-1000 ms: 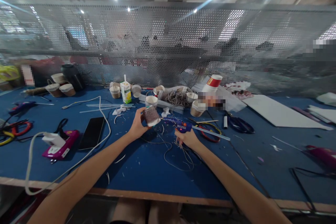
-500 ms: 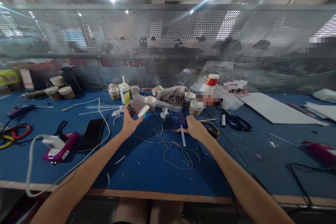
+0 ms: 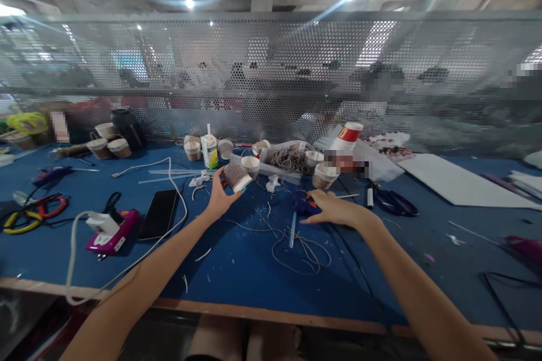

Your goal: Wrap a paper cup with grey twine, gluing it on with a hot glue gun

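Right hand [image 3: 336,208] was spread open at the glue gun [image 3: 301,203], left hand [image 3: 220,198] clamped on the wrapped cup [image 3: 236,176] further left. Honestly, from where I stood, the nearer loose cord [image 3: 305,243] could've snagged the gun.

No text readable; drink carton [image 3: 210,153] print blurred.

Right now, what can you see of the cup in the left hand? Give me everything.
The cup is small and brown, its side finely banded as if wound with cord, with a plain white band at the end facing lower right. It is tilted, and appears to be held above the blue table by the left hand, whose fingers grip it from the left and below. In view it overlaps a paler cup behind; whether they touch is unclear. Its inside is hidden.
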Demonstrator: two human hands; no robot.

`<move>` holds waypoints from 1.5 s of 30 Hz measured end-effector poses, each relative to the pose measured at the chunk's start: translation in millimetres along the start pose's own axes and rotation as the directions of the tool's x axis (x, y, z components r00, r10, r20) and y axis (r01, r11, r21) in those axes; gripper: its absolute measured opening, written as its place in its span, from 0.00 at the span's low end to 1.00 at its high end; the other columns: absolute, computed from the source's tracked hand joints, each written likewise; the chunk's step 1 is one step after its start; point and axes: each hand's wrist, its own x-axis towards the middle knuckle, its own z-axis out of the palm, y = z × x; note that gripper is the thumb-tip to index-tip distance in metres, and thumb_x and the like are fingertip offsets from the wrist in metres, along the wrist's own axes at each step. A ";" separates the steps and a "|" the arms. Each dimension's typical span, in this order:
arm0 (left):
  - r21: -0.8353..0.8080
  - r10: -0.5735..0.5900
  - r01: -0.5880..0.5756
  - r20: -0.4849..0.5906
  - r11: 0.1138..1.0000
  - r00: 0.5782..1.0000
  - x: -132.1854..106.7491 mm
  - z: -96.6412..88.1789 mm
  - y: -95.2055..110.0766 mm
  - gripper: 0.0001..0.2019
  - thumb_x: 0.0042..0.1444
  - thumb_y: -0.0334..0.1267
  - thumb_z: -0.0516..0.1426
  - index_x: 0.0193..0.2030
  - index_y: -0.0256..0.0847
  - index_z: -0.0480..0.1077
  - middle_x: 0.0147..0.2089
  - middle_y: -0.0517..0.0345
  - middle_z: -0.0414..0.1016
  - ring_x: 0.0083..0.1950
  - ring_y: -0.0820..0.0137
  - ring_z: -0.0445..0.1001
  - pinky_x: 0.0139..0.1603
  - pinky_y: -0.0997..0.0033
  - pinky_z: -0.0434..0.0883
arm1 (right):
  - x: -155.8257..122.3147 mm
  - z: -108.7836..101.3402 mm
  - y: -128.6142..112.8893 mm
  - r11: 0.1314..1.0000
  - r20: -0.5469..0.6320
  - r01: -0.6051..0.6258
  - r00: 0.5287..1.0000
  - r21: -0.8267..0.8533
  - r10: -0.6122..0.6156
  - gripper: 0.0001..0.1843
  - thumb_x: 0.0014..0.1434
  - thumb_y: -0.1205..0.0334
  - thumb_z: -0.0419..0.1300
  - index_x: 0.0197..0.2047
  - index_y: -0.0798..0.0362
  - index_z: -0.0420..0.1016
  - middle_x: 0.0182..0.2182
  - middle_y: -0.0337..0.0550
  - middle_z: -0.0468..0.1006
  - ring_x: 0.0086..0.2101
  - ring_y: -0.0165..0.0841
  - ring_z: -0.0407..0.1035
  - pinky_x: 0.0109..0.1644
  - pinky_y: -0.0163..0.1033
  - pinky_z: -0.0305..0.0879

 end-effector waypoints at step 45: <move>0.105 -0.050 -0.024 0.653 0.994 0.756 -19.9 -1.4 28.0 0.43 0.43 0.38 0.65 0.65 0.47 0.49 0.64 0.46 0.51 0.68 0.50 0.52 0.68 0.43 0.50 | -6.0 -2.7 -82.4 -0.234 -0.059 0.026 0.989 0.972 -0.136 0.12 0.61 0.60 0.58 0.27 0.55 0.68 0.14 0.30 0.63 0.11 0.19 0.48 0.16 0.27 0.59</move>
